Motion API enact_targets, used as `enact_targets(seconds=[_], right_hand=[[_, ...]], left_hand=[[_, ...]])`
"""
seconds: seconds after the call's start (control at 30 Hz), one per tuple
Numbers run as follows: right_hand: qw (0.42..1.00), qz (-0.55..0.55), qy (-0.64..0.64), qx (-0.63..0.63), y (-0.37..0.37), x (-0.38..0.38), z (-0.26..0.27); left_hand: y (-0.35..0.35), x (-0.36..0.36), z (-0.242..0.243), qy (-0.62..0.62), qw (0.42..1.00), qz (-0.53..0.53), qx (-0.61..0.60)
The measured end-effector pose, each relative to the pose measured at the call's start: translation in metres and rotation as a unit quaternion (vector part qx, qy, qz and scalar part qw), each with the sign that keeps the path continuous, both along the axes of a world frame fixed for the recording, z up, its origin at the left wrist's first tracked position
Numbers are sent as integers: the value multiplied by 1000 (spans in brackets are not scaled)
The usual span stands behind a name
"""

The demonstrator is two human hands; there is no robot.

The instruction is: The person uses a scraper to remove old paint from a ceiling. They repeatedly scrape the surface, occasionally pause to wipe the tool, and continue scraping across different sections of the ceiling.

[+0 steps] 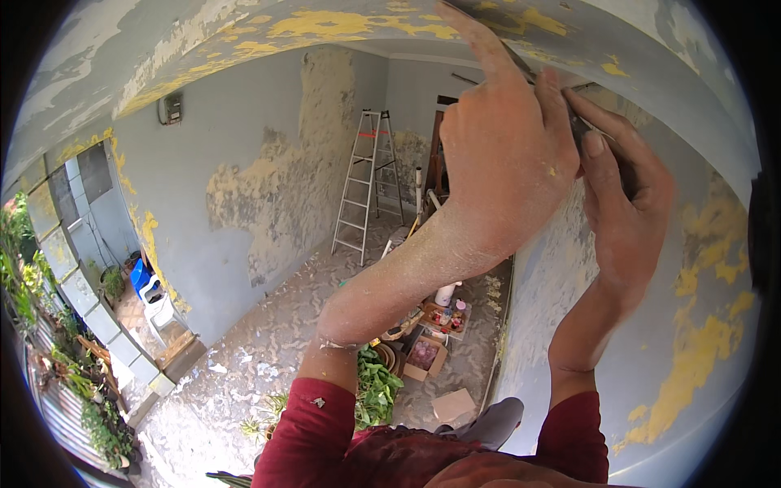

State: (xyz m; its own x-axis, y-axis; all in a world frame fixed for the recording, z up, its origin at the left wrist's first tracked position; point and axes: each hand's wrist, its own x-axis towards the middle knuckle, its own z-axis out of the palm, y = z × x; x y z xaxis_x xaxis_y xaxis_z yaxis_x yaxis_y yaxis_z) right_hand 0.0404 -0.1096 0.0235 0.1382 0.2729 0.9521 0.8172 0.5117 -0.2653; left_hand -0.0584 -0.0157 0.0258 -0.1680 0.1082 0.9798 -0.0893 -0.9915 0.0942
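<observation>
Both my hands are raised to the underside of a grey beam (390, 24) with peeling paint and yellow patches. My left hand (500, 146), dusty, rests on a thin dark flat tool (518, 60), its index finger stretched along the blade towards the beam. On the right, my right hand (628, 183) grips the tool's lower end between thumb and fingers. The blade lies close to the beam; whether it touches is hard to tell. My fingers hide part of the tool, and its exact kind cannot be made out.
An aluminium stepladder (366, 183) stands by the far patchy wall (244, 122). Far below are a cardboard box (425, 358), a tray of small items (445, 318), leafy plants (375, 387) and paint flakes on the patterned floor. A white plastic chair (160, 311) stands beyond the doorway.
</observation>
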Motion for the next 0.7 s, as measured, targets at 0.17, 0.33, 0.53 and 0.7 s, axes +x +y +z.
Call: enact_targets(seconds=[0.17,0.33,0.53,0.7], right_hand=[[1000,-13,25,-15,-10,8,-5],[1000,-26,7,1,-1,-2,-3],[1000,-10,11,7,0,5,-7],[999,-50,14,10,-9,-4,-11]], left_hand=[[-6,-3,5,59,996,-56,-43],[-3,4,2,17,998,-35,-48],[-2,-1,2,44,996,-54,-49],[-10,-10,9,95,991,-52,-75]])
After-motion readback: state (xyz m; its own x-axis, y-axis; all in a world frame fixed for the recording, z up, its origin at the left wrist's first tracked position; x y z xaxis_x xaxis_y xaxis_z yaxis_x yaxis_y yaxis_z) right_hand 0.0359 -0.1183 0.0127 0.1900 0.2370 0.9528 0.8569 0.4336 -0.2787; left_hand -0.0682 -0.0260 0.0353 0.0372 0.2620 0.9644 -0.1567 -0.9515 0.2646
